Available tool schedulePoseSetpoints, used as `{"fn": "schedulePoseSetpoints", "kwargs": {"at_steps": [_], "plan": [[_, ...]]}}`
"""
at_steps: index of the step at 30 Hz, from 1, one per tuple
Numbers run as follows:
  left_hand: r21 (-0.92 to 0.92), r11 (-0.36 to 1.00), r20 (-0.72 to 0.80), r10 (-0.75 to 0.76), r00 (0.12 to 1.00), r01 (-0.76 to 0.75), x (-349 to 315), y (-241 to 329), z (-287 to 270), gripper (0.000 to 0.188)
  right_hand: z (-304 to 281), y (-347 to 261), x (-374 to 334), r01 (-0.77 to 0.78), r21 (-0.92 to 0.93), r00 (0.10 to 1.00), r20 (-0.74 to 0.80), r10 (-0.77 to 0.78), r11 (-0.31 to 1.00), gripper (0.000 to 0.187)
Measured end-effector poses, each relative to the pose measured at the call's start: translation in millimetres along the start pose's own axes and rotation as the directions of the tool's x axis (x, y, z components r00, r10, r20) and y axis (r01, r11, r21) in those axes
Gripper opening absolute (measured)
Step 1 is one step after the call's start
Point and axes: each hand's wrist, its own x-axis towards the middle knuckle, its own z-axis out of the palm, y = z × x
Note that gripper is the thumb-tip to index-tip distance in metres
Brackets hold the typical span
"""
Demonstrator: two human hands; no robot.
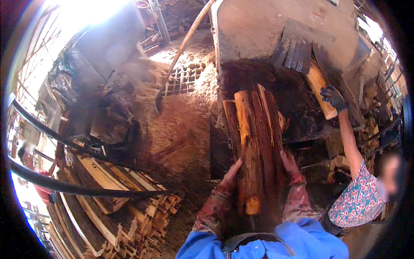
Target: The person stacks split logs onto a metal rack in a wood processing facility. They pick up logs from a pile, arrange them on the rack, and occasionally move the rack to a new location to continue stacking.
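Planks (pixel 103 172): are lying stacked.
Left hand (pixel 233 169): is clamping the wood bundle (pixel 253 142).
Wood bundle: is sitting between both hands.
Right hand (pixel 290 164): is clamping its right side.
Yellow board (pixel 317 82): is lying under a co-worker's gloved hand (pixel 334 97).

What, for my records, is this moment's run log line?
left hand: holding bark-covered slabs, left side; right hand: holding right side; co-worker's gloved hand: on wood piece
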Motion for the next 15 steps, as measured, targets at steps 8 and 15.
{"fn": "schedulePoseSetpoints", "kwargs": {"at_steps": [8, 15], "plan": [[0.016, 0.998, -0.145, -0.051, 0.988, 0.054, -16.0, -14.9, 12.1, 0.061, -4.3, -13.7, 12.6, -0.115, 0.066, 0.987, 0.119, 0.107, 0.991, 0.07], [0.094, 0.995, -0.121, 0.038, 0.992, -0.026, -34.1, -11.2, 50.6, 0.056, -8.4, 4.9, 27.4, -0.102, 0.103, 0.964, 0.254, 0.073, 0.989, 0.063]]}}
